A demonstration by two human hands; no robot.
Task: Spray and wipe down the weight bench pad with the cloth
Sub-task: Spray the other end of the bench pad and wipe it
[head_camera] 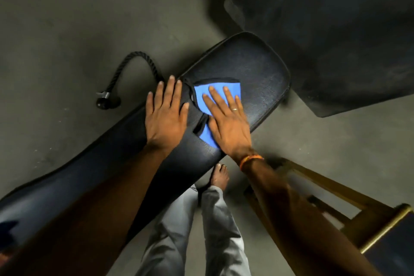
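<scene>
A long black bench pad runs from the lower left up to the middle of the head view. On it lies a blue cloth with a dark edge, partly folded. My right hand presses flat on the cloth with straight fingers. My left hand rests flat on the pad just left of the cloth, fingers spread. No spray bottle is in view.
A black rope handle with a metal end lies on the grey floor left of the bench. A large dark mat or block fills the upper right. A brass-coloured frame stands at lower right. My bare foot is under the bench edge.
</scene>
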